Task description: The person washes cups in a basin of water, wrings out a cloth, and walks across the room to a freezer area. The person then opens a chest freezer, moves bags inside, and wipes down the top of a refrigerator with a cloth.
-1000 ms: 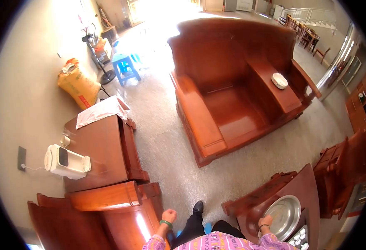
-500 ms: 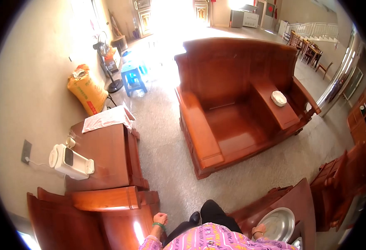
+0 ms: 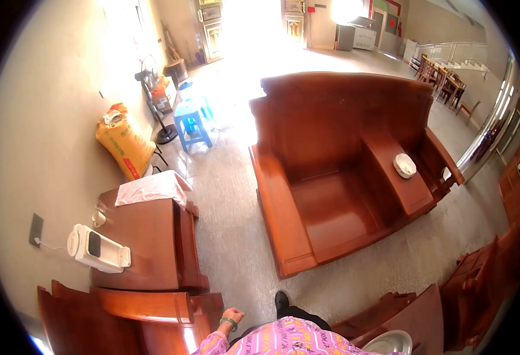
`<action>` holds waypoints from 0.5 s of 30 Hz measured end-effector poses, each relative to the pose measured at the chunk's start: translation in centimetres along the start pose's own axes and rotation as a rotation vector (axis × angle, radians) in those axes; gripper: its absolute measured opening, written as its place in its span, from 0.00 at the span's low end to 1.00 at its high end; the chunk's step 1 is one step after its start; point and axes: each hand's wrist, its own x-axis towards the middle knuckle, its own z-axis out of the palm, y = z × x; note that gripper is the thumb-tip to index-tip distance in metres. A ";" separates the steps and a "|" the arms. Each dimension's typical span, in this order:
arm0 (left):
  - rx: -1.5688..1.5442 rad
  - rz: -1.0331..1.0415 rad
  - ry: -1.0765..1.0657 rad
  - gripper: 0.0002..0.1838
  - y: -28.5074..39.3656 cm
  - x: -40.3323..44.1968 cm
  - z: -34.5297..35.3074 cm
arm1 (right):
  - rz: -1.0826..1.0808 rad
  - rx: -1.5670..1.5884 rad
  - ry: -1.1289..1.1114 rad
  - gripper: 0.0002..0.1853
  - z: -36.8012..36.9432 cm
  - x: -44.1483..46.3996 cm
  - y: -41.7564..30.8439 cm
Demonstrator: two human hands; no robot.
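Note:
Low in the view, my left hand (image 3: pixel 232 316), with a green bangle at its wrist, hangs beside the red-brown wooden armchair (image 3: pixel 147 305). Its fingers are curled, and nothing shows in them. My right hand is out of sight, below the lower edge of the view or behind the patterned pink sleeve. A metal basin (image 3: pixel 393 340) rests on the dark table (image 3: pixel 422 313) at the lower right, cut off by the frame edge. One black shoe (image 3: pixel 281 300) shows on the floor.
A large wooden settee (image 3: pixel 337 207) with a white round dish (image 3: pixel 404 165) fills the centre right. At left, a side table (image 3: pixel 153 248) bears a white dispenser (image 3: pixel 97 248), a cup and a cloth (image 3: pixel 152 187). Beyond are an orange sack (image 3: pixel 125 144), blue stools (image 3: pixel 190 121) and a fan.
The view has tilted up, so the settee and side table sit lower. The basin has slid mostly out at the bottom, and my right hand has dropped out of view.

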 end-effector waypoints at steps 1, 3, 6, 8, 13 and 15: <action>0.028 -0.001 -0.025 0.15 0.8 0.6 -0.6 | -0.018 -0.017 -0.041 0.07 -0.6 0.7 -0.7; 0.056 -0.006 -0.050 0.16 2.3 1.5 -1.8 | -0.064 -0.056 -0.129 0.07 -2.0 2.4 -2.1; 0.164 0.013 -0.029 0.16 4.2 2.0 -2.6 | -0.197 -0.140 -0.279 0.08 -3.9 5.7 -4.8; 0.251 -0.041 -0.060 0.16 4.2 3.1 -2.8 | -0.355 -0.181 -0.384 0.08 -5.8 8.1 -8.4; 0.280 -0.164 -0.102 0.17 2.7 7.2 -3.3 | -0.266 0.366 -0.305 0.10 -5.9 13.6 -18.3; 0.283 -0.218 -0.093 0.18 1.7 8.6 -3.9 | -0.239 0.542 -0.338 0.10 -10.2 9.9 -24.8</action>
